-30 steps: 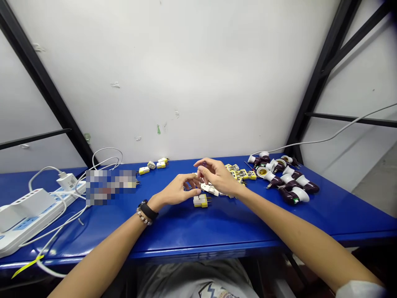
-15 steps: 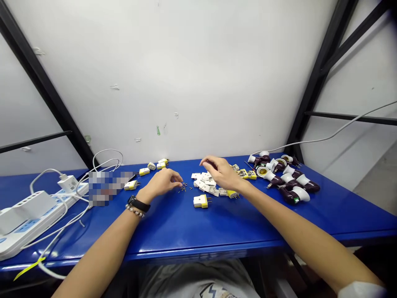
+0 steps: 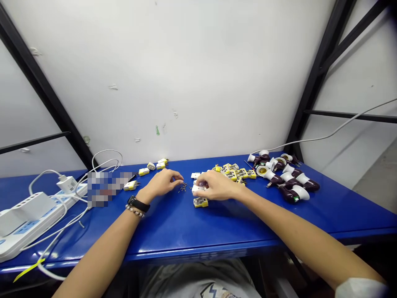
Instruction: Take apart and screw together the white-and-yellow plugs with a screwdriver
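Observation:
My right hand (image 3: 218, 185) closes its thumb and fingers around a white plug cover (image 3: 197, 188), just above a yellow plug base (image 3: 201, 202) whose metal inner parts lie exposed. Behind that hand, other white covers (image 3: 195, 175) are mostly hidden. My left hand (image 3: 163, 182) rests on the table with its fingers curled and the tips of thumb and index finger close together. Anything between those tips is too small to make out. Right beside them is a small heap of screws (image 3: 183, 187).
Yellow plug bases (image 3: 231, 174) are grouped right of centre. Dark lamp holders with white rims (image 3: 290, 180) cluster farther right. Assembled white-and-yellow plugs (image 3: 144, 171) lie at the back left. A power strip (image 3: 40, 219) and loose white cables take up the blue table's left side.
My right hand has moved left and down and holds a white plug cover. The plug in front, covered before, shows its metal inside. My left hand has hardly moved.

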Available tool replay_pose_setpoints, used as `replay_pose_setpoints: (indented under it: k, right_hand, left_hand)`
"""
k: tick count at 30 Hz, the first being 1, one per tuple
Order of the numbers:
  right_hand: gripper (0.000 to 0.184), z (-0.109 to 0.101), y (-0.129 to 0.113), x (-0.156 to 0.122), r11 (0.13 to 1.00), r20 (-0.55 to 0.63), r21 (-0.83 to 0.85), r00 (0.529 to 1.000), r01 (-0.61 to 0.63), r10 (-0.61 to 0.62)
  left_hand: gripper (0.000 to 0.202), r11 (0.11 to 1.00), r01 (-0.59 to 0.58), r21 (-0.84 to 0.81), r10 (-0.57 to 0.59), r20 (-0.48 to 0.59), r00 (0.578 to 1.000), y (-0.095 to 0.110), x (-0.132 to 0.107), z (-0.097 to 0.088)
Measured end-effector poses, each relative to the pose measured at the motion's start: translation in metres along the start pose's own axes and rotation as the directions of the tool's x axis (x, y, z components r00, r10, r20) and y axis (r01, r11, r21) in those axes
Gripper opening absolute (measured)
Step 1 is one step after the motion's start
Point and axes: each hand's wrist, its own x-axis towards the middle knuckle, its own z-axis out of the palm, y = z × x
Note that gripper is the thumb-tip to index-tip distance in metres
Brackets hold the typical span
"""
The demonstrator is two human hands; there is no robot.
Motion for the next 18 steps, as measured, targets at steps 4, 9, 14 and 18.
replay_pose_setpoints:
  k: [4, 9, 14, 18]
  right_hand:
    - [0.03, -0.008, 0.018, 0.003, 0.978, -0.235, -0.123, 0.962, -0.171, 0.138]
    - [0.033, -0.011, 0.031, 0.002, 0.959, -0.187, -0.15, 0.96, -0.239, 0.21]
    - [0.041, -0.009, 0.018, -0.002, 1.0, 0.0, 0.024, 1.0, -0.003, 0.003]
    - [0.043, 0.003, 0.006, -0.004, 0.993, 0.221, 0.018, 0.968, 0.119, -0.12]
  left_hand:
    - [0.03, 1.0, -0.008, -0.003, 0.008, 0.006, 1.0, 0.005, -0.001, 0.0]
    - [0.03, 1.0, 0.011, -0.002, -0.011, -0.028, 1.0, 0.004, -0.001, -0.003]
    - [0.03, 0.986, 0.098, 0.131, -0.086, -0.094, 0.992, -0.005, -0.002, -0.014]
    - [0.036, 0.863, 0.369, 0.346, -0.358, -0.099, 0.928, -0.03, -0.014, -0.036]
